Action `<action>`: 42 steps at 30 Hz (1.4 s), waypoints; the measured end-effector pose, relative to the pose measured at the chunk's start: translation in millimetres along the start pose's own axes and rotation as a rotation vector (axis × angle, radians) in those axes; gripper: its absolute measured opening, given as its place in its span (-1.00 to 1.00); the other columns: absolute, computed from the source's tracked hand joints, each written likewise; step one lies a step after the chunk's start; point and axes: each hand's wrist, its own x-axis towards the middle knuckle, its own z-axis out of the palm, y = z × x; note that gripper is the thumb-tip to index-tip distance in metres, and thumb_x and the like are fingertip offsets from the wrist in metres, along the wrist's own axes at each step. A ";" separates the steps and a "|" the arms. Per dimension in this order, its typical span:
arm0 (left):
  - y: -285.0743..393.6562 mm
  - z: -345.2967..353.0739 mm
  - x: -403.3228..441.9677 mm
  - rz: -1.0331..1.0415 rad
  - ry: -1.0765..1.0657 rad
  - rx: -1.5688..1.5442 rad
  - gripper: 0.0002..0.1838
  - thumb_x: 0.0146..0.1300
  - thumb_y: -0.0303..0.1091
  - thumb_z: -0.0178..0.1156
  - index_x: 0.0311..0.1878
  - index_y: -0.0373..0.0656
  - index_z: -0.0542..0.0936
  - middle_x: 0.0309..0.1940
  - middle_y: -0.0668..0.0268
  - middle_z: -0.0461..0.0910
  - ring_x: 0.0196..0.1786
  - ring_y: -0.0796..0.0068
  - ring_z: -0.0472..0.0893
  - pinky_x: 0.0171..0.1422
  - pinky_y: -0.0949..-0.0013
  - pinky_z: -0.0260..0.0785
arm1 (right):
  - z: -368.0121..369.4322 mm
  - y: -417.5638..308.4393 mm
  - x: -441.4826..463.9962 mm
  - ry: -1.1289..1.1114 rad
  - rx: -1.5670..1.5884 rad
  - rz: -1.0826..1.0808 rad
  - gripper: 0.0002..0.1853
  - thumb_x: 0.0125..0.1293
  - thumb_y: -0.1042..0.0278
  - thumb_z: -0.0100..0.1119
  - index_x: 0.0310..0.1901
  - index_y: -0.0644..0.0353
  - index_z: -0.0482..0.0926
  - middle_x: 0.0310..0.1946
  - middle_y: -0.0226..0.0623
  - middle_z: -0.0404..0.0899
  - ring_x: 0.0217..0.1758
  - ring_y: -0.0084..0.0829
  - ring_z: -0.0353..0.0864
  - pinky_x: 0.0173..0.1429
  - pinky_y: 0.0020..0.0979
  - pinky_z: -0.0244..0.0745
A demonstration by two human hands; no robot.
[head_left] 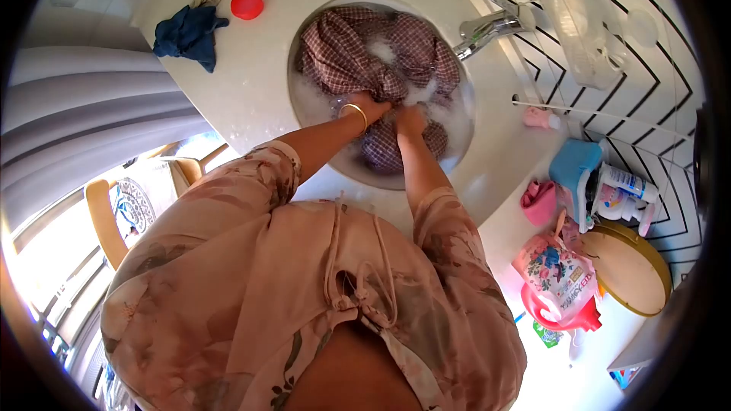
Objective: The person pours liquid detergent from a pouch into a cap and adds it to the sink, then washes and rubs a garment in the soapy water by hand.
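Observation:
A wet, dark reddish-brown checked cloth lies bunched in soapy water in the round white sink. My left hand, with a gold bangle at its wrist, is closed around a twisted part of this cloth near the sink's middle. Just beside it, my right hand is closed on the cloth too, its fingertips hidden by the fabric and suds. Another part of the cloth spreads below both hands, partly under water. Whether it is one piece or more, I cannot tell.
A chrome faucet reaches over the sink's right rim. On the counter's left are a red round lid and a dark blue cloth. To the right stand a blue plastic container, a detergent pouch and a round yellow-rimmed tray.

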 end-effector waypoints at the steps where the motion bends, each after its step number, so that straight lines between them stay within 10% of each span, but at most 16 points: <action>1: 1.4 -0.5 1.5 0.002 -0.029 -0.095 -0.09 -0.12 0.22 0.25 0.12 -0.42 0.38 0.09 0.00 0.43 0.10 0.10 0.46 0.17 0.21 0.30 | 1.0 8.9 6.3 0.053 0.050 -0.021 -0.69 0.23 0.27 -0.03 -0.15 0.37 0.51 -0.26 0.05 0.53 -0.21 -0.08 0.56 -0.17 -0.20 0.49; 3: -1.8 -8.1 -11.6 0.056 -0.055 -0.511 -0.20 -0.07 0.14 0.26 0.10 -0.35 0.42 0.09 0.03 0.44 0.10 0.12 0.46 0.19 0.23 0.30 | -3.0 21.0 13.5 0.158 0.152 -0.077 -0.70 0.21 0.34 -0.03 -0.13 0.39 0.50 -0.29 -0.01 0.55 -0.26 -0.16 0.59 -0.23 -0.29 0.50; 6: -16.1 -19.8 -9.1 -0.025 -0.244 -1.089 -0.33 0.02 0.06 0.24 0.09 -0.26 0.45 0.07 0.11 0.46 0.08 0.15 0.47 0.19 0.23 0.31 | -17.1 32.0 -3.4 0.022 1.800 0.298 -0.68 0.17 0.41 -0.01 -0.08 0.40 0.48 -0.30 -0.14 0.57 -0.29 -0.28 0.59 -0.26 -0.40 0.49; 8: -16.2 -23.7 -16.9 -0.037 -0.434 -1.415 -0.38 0.06 0.03 0.23 0.09 -0.22 0.46 0.06 0.15 0.48 0.06 0.18 0.48 0.18 0.23 0.32 | -74.0 -6.0 -71.1 0.085 1.831 -0.007 -0.68 0.17 0.42 0.04 -0.04 0.36 0.48 -0.29 -0.23 0.55 -0.29 -0.38 0.57 -0.25 -0.45 0.48; 13: 27.5 -68.0 -71.6 -0.121 -0.774 -1.508 -0.60 0.19 -0.06 0.12 -0.08 -0.18 0.55 -0.17 0.20 0.59 -0.15 0.30 0.56 0.05 0.31 0.42 | -95.0 -89.0 -159.3 0.796 0.526 -0.591 -0.63 0.22 0.16 0.06 -0.11 0.31 0.50 -0.36 -0.05 0.56 -0.34 -0.23 0.59 -0.24 -0.35 0.50; 17: 30.5 -47.0 -48.9 0.076 -0.356 -1.372 -0.74 0.22 -0.21 0.02 -0.19 -0.16 0.56 -0.22 0.26 0.60 -0.25 0.37 0.56 0.00 0.27 0.45 | -104.6 -73.7 -103.1 0.534 0.479 -0.318 -0.62 0.20 0.07 0.09 -0.23 0.29 0.51 -0.36 0.04 0.55 -0.30 -0.08 0.58 -0.21 -0.27 0.48; 22: 17.6 -63.3 -68.3 0.150 -0.542 -1.582 -0.69 0.24 -0.26 -0.03 -0.05 -0.23 0.51 -0.10 0.21 0.57 -0.03 0.29 0.56 0.12 0.21 0.41 | -76.5 6.7 -30.3 0.372 1.213 -0.172 -0.53 0.18 0.00 0.10 -0.25 0.38 0.50 -0.38 0.08 0.56 -0.31 -0.03 0.56 -0.17 -0.24 0.45; 26: -3.3 -53.5 -56.4 -0.036 -0.251 -1.024 -0.56 0.13 -0.14 0.12 -0.04 -0.30 0.50 -0.09 0.13 0.56 -0.03 0.25 0.56 0.11 0.23 0.41 | -57.9 26.6 -49.6 0.154 1.311 0.063 -0.48 0.15 0.05 0.15 -0.16 0.48 0.46 -0.20 0.16 0.51 -0.11 0.00 0.52 -0.04 -0.25 0.41; 29: -9.7 -29.3 -53.6 0.031 -0.027 -0.069 -0.19 -0.16 0.13 0.35 -0.03 -0.47 0.49 -0.09 -0.06 0.53 -0.02 0.17 0.55 0.07 0.29 0.39 | -30.1 -13.3 -84.0 0.307 0.309 0.082 -0.39 0.02 0.04 0.25 0.00 0.34 0.34 -0.11 0.14 0.45 0.03 -0.02 0.45 0.01 -0.16 0.42; 31: -20.9 -8.8 -24.7 0.019 -0.027 0.042 -0.10 -0.23 0.20 0.34 -0.06 -0.54 0.48 -0.08 -0.14 0.51 -0.01 0.14 0.54 0.06 0.29 0.36 | -22.8 -15.7 -81.1 0.254 0.249 0.051 -0.36 -0.01 -0.03 0.25 -0.01 0.27 0.34 -0.13 0.14 0.46 0.06 -0.03 0.44 0.02 -0.11 0.41; 37: -6.5 -15.1 3.8 -0.025 -0.165 -0.107 -0.25 -0.04 0.13 0.23 -0.01 -0.43 0.50 -0.04 0.00 0.52 0.01 0.15 0.53 0.12 0.27 0.33 | -17.3 5.3 -7.4 0.003 0.343 0.088 -0.51 0.14 0.18 0.09 0.02 0.36 0.31 -0.13 0.17 0.47 -0.06 0.00 0.51 -0.11 -0.11 0.46; 41: -32.5 -9.1 21.1 -0.216 -0.280 -0.896 -0.46 0.13 -0.02 0.12 0.04 -0.26 0.50 -0.02 0.14 0.53 0.01 0.20 0.52 0.16 0.26 0.32 | -3.3 2.6 -17.1 0.129 1.660 0.212 -0.65 0.15 0.36 0.01 -0.03 0.32 0.42 -0.06 0.19 0.44 -0.13 -0.01 0.53 -0.09 -0.20 0.45; 42: -36.7 -7.3 19.5 -0.293 -0.305 -1.104 -0.51 0.17 -0.06 0.09 0.05 -0.22 0.50 -0.02 0.17 0.53 0.00 0.22 0.52 0.17 0.26 0.32 | -13.3 -10.4 -44.9 0.205 1.497 0.039 -0.64 0.12 0.36 0.04 -0.03 0.29 0.42 -0.02 0.18 0.39 -0.07 0.03 0.46 0.02 -0.18 0.37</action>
